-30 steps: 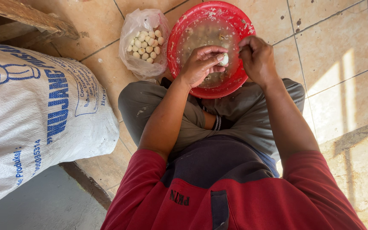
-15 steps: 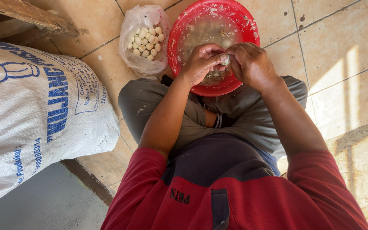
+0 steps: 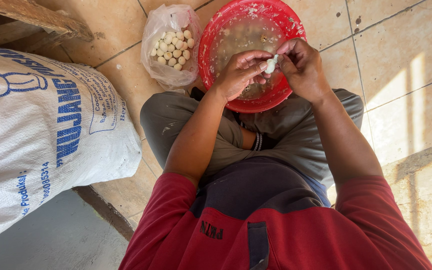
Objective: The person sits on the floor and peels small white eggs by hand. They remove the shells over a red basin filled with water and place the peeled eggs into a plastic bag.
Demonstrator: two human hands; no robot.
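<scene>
Here, upper centre of the frame, our left hand (image 3: 238,72) and right hand (image 3: 303,67) pinch one small white clove (image 3: 271,64) over the red bowl (image 3: 216,30); it looks light, slippery, best held by its ends

small white egg (image 3: 271,64) (peeled), pinched above basin

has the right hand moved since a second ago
Yes. The right hand has shifted left over the red basin, closing on the left hand around the small white piece.
</scene>
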